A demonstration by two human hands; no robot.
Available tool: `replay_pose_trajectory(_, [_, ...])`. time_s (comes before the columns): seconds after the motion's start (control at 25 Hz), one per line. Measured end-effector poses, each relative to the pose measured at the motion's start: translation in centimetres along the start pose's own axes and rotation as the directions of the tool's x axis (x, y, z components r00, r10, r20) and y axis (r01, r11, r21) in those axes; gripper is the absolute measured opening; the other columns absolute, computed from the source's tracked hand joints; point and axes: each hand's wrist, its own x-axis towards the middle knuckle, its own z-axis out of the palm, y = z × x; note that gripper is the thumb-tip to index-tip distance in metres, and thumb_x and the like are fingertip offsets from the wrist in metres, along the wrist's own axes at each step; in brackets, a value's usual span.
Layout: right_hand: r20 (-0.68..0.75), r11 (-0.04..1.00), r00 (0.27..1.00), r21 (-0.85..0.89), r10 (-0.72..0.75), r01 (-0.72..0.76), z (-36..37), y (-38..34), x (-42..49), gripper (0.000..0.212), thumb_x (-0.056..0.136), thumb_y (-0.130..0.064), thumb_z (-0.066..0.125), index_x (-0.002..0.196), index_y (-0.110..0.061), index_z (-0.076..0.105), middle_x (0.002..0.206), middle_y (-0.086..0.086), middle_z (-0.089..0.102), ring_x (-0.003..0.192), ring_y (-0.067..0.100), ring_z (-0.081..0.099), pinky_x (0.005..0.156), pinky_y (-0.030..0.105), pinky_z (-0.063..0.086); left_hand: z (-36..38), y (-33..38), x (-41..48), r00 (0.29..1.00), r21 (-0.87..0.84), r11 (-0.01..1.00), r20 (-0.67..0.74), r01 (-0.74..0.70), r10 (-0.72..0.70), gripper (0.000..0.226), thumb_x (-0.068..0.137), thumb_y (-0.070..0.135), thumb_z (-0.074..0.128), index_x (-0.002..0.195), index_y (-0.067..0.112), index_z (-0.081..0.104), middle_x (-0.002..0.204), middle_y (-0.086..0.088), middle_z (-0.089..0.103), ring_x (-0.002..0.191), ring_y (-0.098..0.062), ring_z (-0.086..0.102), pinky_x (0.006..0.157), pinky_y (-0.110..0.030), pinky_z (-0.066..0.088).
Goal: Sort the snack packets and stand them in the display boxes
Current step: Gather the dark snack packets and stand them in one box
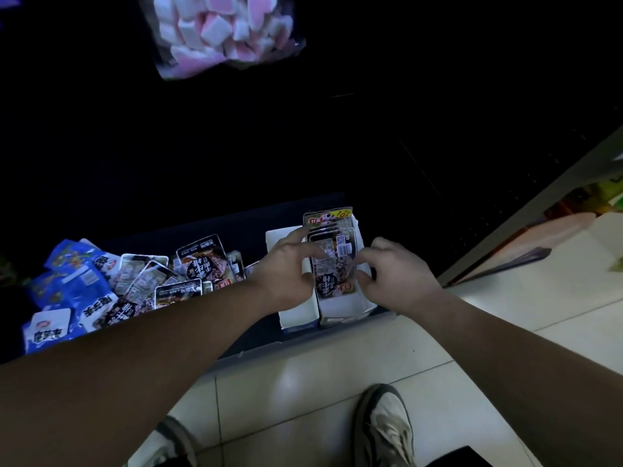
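Two white display boxes stand side by side on a low dark shelf. The right box [350, 306] holds a row of black-and-white snack packets [332, 274] standing upright. The left box [296, 316] looks empty. My left hand [286, 267] and my right hand [394, 276] flank the front packet, fingertips pinching its two side edges. To the left lies a loose heap of black packets [199, 261] and blue packets [72, 281].
A bag of pink and white marshmallows [222, 28] hangs above in the dark. A shelf unit edge [526, 210] runs diagonally on the right, with coloured goods behind it. Pale floor tiles [303, 382] and my shoes [387, 429] lie below.
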Motion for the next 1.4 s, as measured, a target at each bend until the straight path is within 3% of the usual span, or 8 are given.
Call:
replay_pose_trajectory(0.16, [0.223, 0.982, 0.971, 0.186, -0.081, 0.039, 1.5, -1.6, 0.7, 0.057, 0.093, -0.046, 0.061, 0.148, -0.039, 0.045, 0.144, -0.006, 0.052, 0.13, 0.016, 0.053, 0.104, 0.036, 0.049, 0.3, -1.4, -0.9, 1.0, -0.069, 0.997, -0.011, 0.028, -0.029, 0.047, 0.093, 0.008, 0.06, 0.134, 0.03, 0.058, 0.147, 0.007, 0.043, 0.124, -0.018, 0.057, 0.094, -0.024, 0.047])
replay_pose_trajectory(0.32, [0.414, 0.97, 0.91, 0.23, -0.021, -0.082, 2.5, -2.5, 1.6, 0.071, 0.09, -0.064, 0.055, 0.153, -0.058, 0.021, 0.164, -0.012, 0.028, 0.144, 0.015, 0.04, 0.116, 0.037, 0.038, 0.1, -3.0, -1.3, 0.997, -0.095, 0.993, 0.045, 0.07, -0.066, 0.05, 0.093, 0.006, 0.058, 0.135, 0.034, 0.056, 0.135, 0.01, 0.05, 0.1, -0.011, 0.065, 0.081, -0.028, 0.055])
replay_pose_trajectory(0.64, [0.076, 0.991, 0.989, 0.01, -0.131, 0.13, -0.7, -8.3, 2.5, 0.045, 0.093, -0.056, 0.053, 0.132, -0.034, 0.06, 0.102, -0.009, 0.07, 0.097, 0.018, 0.066, 0.08, 0.031, 0.052, -2.0, -6.8, -5.1, 0.967, -0.253, 0.939, -0.04, 0.232, -0.25, 0.042, 0.093, 0.014, 0.063, 0.133, 0.028, 0.06, 0.118, 0.008, 0.063, 0.106, -0.014, 0.063, 0.09, -0.021, 0.048])
replay_pose_trajectory(0.84, [0.149, 0.948, 0.939, 0.126, -0.31, 0.293, 1.8, -18.0, 4.1, 0.027, 0.095, -0.049, 0.054, 0.113, -0.034, 0.068, 0.096, -0.01, 0.069, 0.092, 0.015, 0.063, 0.075, 0.03, 0.05, -3.8, -11.9, -10.3, 0.902, -0.211, 0.895, -0.101, 0.393, -0.42, 0.034, 0.092, 0.018, 0.061, 0.125, 0.028, 0.064, 0.11, 0.004, 0.068, 0.095, -0.016, 0.063, 0.077, -0.018, 0.043])
replay_pose_trajectory(1.0, [0.331, 0.939, 0.908, 0.307, -0.256, 0.153, 7.7, -23.8, 6.4, 0.036, 0.097, -0.042, 0.058, 0.131, -0.031, 0.061, 0.119, -0.001, 0.067, 0.097, 0.02, 0.066, 0.087, 0.038, 0.055, -5.3, -17.8, -12.5, 0.84, 0.01, 0.841, -0.069, 0.54, -0.539, 0.037, 0.088, 0.032, 0.064, 0.125, 0.03, 0.064, 0.118, -0.005, 0.07, 0.095, -0.025, 0.068, 0.072, -0.026, 0.051])
replay_pose_trajectory(1.16, [0.435, 0.983, 0.897, 0.183, -0.077, -0.004, 13.1, -25.1, 8.1, 0.088, 0.087, -0.053, 0.072, 0.158, -0.03, 0.026, 0.167, 0.006, 0.019, 0.151, 0.033, 0.024, 0.117, 0.043, 0.035, -9.3, -24.1, -11.6, 0.824, 0.136, 0.812, -0.08, 0.567, -0.562, 0.053, 0.087, 0.034, 0.069, 0.138, 0.033, 0.054, 0.142, -0.005, 0.052, 0.118, -0.028, 0.06, 0.095, -0.034, 0.055])
replay_pose_trajectory(1.28, [0.507, 0.991, 0.859, 0.063, 0.07, -0.118, 15.3, -23.8, 9.0, 0.122, 0.07, -0.068, 0.08, 0.16, -0.04, 0.003, 0.167, 0.003, -0.027, 0.153, 0.039, -0.021, 0.126, 0.051, 0.002, -10.1, -26.9, -10.9, 0.818, 0.256, 0.816, 0.13, 0.518, -0.56, 0.075, 0.091, 0.052, 0.065, 0.156, 0.035, 0.03, 0.166, -0.007, 0.022, 0.147, -0.035, 0.033, 0.117, -0.044, 0.037])
replay_pose_trajectory(1.4, [0.497, 0.988, 0.858, 0.014, 0.129, -0.157, 16.6, -22.2, 9.3, 0.14, 0.056, -0.075, 0.084, 0.157, -0.048, -0.009, 0.159, 0.006, -0.044, 0.149, 0.039, -0.032, 0.124, 0.056, -0.005, -7.7, -26.7, -10.9, 0.849, 0.473, 0.78, 0.116, 0.41, -0.516, 0.085, 0.092, 0.06, 0.051, 0.161, 0.029, 0.011, 0.169, -0.008, 0.009, 0.154, -0.036, 0.01, 0.121, -0.055, 0.022])
